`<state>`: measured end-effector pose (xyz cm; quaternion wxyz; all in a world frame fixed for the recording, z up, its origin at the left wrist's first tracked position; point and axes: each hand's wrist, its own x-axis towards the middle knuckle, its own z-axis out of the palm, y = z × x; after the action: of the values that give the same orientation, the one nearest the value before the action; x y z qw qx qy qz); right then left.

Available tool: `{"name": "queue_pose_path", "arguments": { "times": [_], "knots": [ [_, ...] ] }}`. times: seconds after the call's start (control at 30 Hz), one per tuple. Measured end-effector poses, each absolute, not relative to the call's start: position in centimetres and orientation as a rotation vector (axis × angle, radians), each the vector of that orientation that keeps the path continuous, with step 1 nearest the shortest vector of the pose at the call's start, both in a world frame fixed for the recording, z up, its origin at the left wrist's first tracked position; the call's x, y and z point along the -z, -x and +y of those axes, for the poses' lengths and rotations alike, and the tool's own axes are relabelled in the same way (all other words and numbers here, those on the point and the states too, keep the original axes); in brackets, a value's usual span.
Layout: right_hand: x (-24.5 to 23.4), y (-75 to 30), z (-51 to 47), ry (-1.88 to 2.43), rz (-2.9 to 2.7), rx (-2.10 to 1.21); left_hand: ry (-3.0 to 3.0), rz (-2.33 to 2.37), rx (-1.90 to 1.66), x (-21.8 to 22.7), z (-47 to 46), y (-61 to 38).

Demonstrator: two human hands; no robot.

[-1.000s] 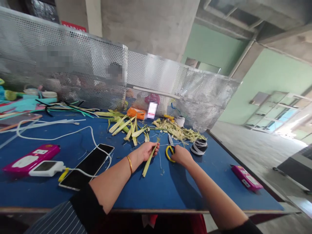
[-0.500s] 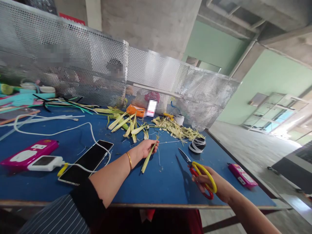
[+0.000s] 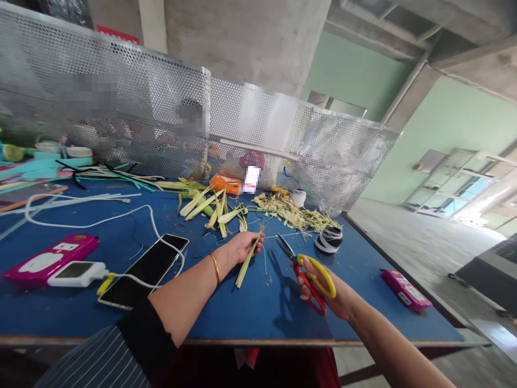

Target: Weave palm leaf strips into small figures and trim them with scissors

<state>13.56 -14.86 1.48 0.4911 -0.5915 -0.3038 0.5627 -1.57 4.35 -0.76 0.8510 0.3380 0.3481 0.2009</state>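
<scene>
My left hand point(image 3: 247, 246) is closed around a folded pale green husk strip point(image 3: 244, 269), whose frayed tip pokes out above the fingers. From that hand a thin white thread point(image 3: 278, 235) runs right toward a black spool wound with white thread point(image 3: 329, 240). In my right hand point(image 3: 313, 285) is a pair of scissors point(image 3: 319, 276) with one yellow and one red handle. Their blades are slightly apart and point at the left hand without touching the husk. Loose corn husks point(image 3: 220, 210) lie beyond the left hand.
A heap of husk scraps point(image 3: 291, 213) lies before the perforated metal screen point(image 3: 258, 118). At left are a phone point(image 3: 145, 269), a white cable and a pink power bank point(image 3: 52, 258). Another pink device point(image 3: 406, 291) sits near the right edge. An orange packet point(image 3: 225, 184) stands behind the husks.
My right hand has moved left with the scissors, bringing them closer to the left hand. The blades have parted a little. My left hand stays in place holding the husk.
</scene>
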Motion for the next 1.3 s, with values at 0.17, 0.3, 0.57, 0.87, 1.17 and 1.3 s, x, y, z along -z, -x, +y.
{"name": "queue_pose_path", "arguments": {
  "times": [0.17,0.3,0.57,0.87,1.17,1.3],
  "knots": [
    [-1.0,-13.1,-12.5,1.482,-0.718,-1.242,-0.722,0.738,-0.427,0.8,4.3,1.5],
    [-1.0,-13.0,-11.4,1.580,-0.785,-1.139,-0.725,0.737,-0.428,0.9,4.4,1.5],
    [0.7,-15.0,-12.7,1.806,-0.986,-0.936,-0.727,0.741,-0.417,0.6,4.6,1.8],
    [-0.3,-16.3,-14.4,2.586,-1.595,0.020,-0.859,0.677,-0.506,-3.1,2.7,2.6],
    [-3.9,-16.3,-9.1,2.402,-1.958,0.046,-1.055,0.608,-0.585,-4.2,1.2,2.9],
    [-4.9,-14.3,-5.7,1.589,-1.539,-0.557,-1.133,0.581,-0.635,-3.8,0.9,2.9]
  ]
}}
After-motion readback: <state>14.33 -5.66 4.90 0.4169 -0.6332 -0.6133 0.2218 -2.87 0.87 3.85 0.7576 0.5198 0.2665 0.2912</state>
